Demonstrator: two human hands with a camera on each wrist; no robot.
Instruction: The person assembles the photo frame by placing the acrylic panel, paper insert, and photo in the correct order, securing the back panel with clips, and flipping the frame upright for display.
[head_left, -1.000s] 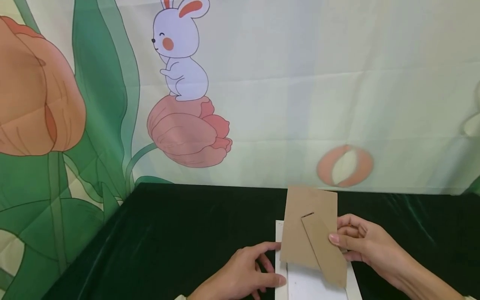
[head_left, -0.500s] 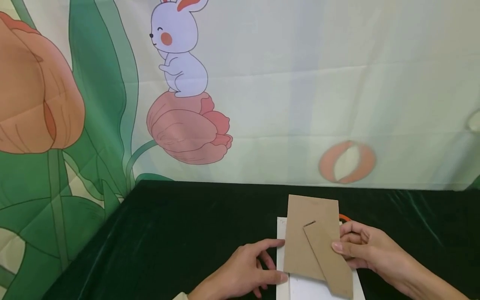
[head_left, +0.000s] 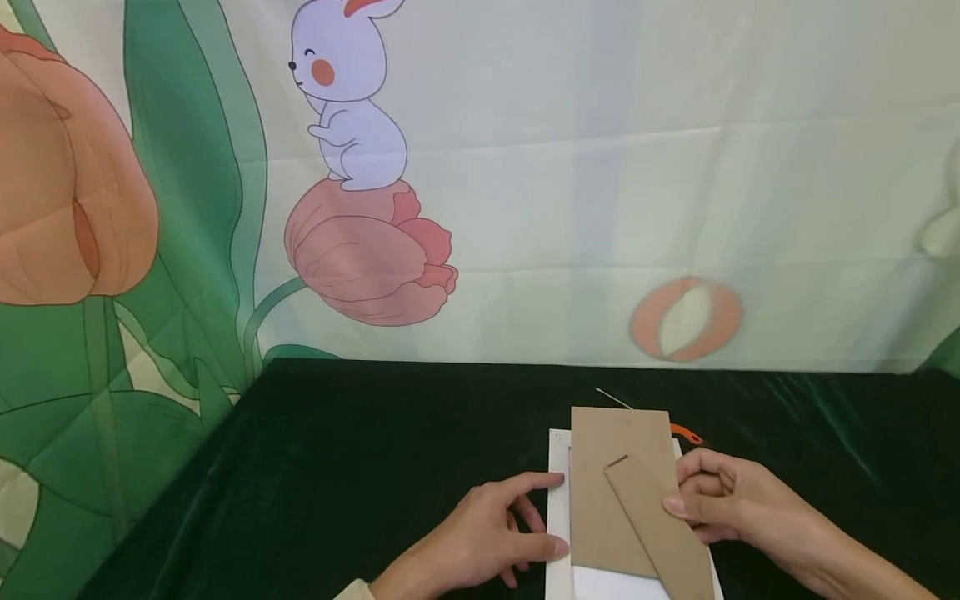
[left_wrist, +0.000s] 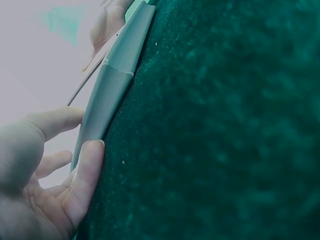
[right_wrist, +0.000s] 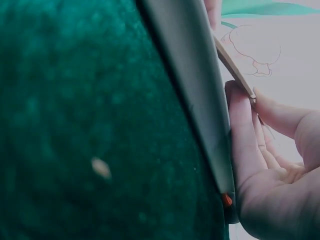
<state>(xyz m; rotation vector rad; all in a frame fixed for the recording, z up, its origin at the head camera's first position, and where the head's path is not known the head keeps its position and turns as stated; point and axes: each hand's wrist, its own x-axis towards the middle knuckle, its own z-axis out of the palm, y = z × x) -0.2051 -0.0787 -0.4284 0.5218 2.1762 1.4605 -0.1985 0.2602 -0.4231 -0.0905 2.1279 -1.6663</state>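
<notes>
A white picture frame (head_left: 558,517) lies on the dark green cloth, with a white surface (head_left: 615,583) showing inside it. The brown backing board (head_left: 600,508), with its stand leg (head_left: 660,525) on top, lies over the frame's opening. My right hand (head_left: 731,496) pinches the board at its right side, thumb above and fingers beneath. In the right wrist view the board (right_wrist: 232,67) stands tilted above the frame's side (right_wrist: 195,75). Fingertips of my left hand (head_left: 487,529) touch the frame's left edge; the left wrist view shows them against its outer side (left_wrist: 107,95).
Behind the board, a thin metal shaft (head_left: 613,398) and an orange piece (head_left: 686,434) stick out; their middle is hidden. Green velvety cloth (head_left: 375,467) covers the table. A printed curtain (head_left: 510,208) hangs at the back.
My right hand has lowered the backing board toward me, onto the frame, covering more of the white surface. The shaft and orange piece have come into view. My left hand stays at the frame's left edge.
</notes>
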